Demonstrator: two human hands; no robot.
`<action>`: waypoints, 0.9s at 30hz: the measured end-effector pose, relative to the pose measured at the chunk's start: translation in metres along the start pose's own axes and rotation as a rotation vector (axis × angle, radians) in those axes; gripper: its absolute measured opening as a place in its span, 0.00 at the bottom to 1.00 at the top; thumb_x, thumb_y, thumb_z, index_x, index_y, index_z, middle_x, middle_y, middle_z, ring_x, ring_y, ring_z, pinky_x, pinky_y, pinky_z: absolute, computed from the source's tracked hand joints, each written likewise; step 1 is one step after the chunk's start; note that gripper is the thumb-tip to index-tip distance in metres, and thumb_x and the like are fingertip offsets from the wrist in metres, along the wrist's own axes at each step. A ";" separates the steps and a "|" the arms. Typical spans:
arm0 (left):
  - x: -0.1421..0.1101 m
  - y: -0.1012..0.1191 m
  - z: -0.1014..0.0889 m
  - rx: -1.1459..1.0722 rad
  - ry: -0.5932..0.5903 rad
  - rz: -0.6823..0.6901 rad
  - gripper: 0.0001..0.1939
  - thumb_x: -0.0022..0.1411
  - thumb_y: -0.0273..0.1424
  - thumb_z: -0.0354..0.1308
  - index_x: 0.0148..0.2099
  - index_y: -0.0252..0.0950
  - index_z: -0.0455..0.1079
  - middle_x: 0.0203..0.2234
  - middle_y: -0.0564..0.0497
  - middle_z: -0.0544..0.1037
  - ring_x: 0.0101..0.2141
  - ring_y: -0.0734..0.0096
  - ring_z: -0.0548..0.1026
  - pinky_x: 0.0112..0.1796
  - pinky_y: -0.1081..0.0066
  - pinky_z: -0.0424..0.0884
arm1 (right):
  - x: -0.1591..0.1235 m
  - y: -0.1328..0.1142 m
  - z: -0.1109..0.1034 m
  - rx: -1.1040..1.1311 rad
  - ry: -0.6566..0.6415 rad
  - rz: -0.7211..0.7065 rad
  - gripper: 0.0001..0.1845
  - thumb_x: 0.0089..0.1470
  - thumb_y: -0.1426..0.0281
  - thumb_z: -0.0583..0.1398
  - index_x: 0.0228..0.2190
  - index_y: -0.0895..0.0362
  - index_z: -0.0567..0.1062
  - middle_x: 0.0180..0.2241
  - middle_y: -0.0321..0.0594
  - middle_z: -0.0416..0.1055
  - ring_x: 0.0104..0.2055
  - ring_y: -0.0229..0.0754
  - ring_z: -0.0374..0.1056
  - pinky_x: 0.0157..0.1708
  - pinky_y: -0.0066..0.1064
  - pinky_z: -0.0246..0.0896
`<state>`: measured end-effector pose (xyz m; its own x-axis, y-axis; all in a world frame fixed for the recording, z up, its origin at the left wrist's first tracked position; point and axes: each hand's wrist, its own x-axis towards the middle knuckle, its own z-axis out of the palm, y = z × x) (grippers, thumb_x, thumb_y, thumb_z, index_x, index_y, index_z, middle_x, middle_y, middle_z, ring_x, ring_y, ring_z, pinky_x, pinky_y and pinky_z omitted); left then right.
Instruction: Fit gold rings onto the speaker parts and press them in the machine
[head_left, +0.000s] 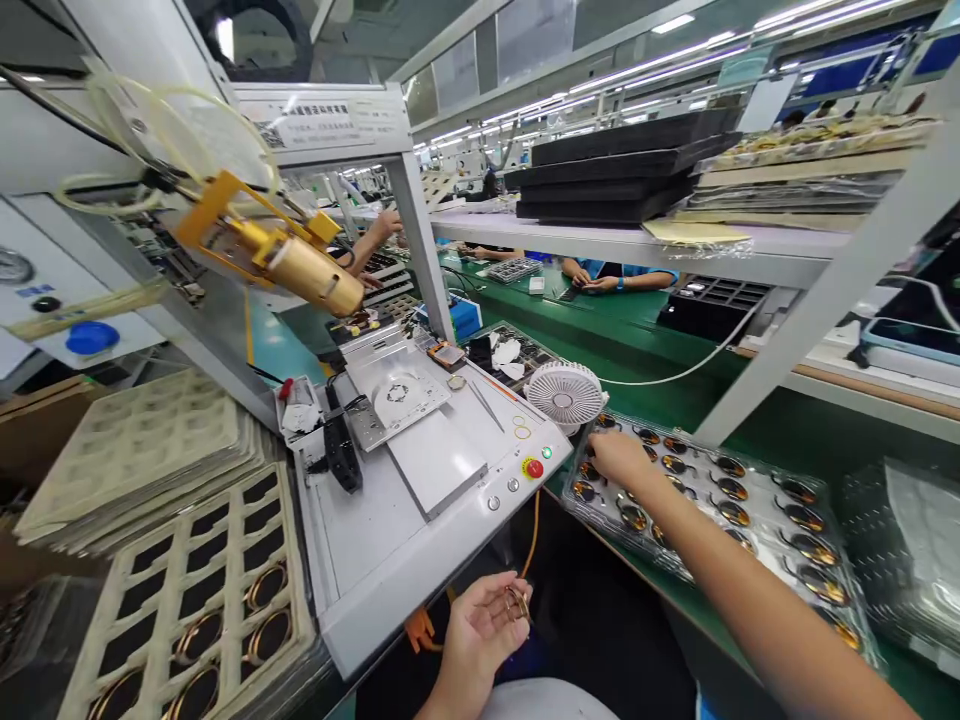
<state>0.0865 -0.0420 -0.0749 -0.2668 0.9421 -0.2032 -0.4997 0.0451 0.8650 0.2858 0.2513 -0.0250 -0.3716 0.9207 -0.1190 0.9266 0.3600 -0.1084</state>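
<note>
My left hand (484,625) is palm up above my lap, its fingers curled around a thin gold ring (516,603). Stretched out to the right, my right hand (619,460) reaches into the near left corner area of a clear plastic tray (765,580). Its fingers point down and look drawn together, and what they touch is hidden. Rows of round, dark amber pieces (814,548) with thin stems lie in that tray. Left of my right hand stands a small white fan (566,393).
A white machine bed (375,560) with a metal fixture (405,395), tweezers (486,405) and a red button (533,468) lies ahead. A gold cylinder head (315,275) hangs above. At left is a cream tray (232,590) holding round gold-rimmed pieces. A co-worker's hands (592,280) are across the bench.
</note>
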 end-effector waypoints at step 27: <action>-0.009 0.002 -0.017 -0.130 -0.423 0.029 0.45 0.42 0.38 0.82 0.63 0.45 0.71 0.52 0.38 0.78 0.44 0.57 0.82 0.43 0.65 0.73 | -0.148 -0.099 0.028 1.041 0.025 -0.529 0.16 0.64 0.58 0.64 0.46 0.54 0.84 0.33 0.42 0.77 0.32 0.45 0.73 0.32 0.35 0.69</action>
<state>0.0737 -0.0558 -0.0791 0.0655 0.9966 0.0492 -0.6039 0.0004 0.7971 0.2472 0.0747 -0.0242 -0.6855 0.6995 0.2019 0.1576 0.4133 -0.8969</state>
